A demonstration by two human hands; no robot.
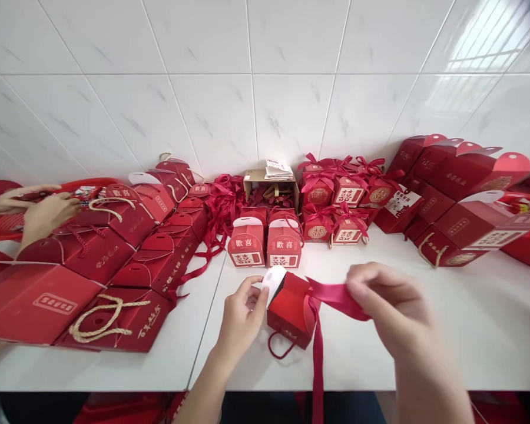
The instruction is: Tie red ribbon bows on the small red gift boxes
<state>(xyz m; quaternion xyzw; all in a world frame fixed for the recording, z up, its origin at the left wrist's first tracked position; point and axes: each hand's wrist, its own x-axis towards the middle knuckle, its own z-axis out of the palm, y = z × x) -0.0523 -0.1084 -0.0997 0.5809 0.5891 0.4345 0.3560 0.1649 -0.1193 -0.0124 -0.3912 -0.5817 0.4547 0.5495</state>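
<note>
A small red gift box sits tilted on the white table in front of me, with a dark red cord handle hanging from its near side. My left hand grips the box at its left end, thumb and fingers on the raised white-lined flap. On the right, my right hand pinches a crimson ribbon and holds it out from the box. The ribbon passes at the box's right flap, and its other end hangs down over the table edge.
Two small boxes stand just beyond. Ribbon-tied boxes are stacked behind them, right of a ribbon heap and a cardboard box. Larger red boxes fill the left; more stand right. Another person's hands work at far left.
</note>
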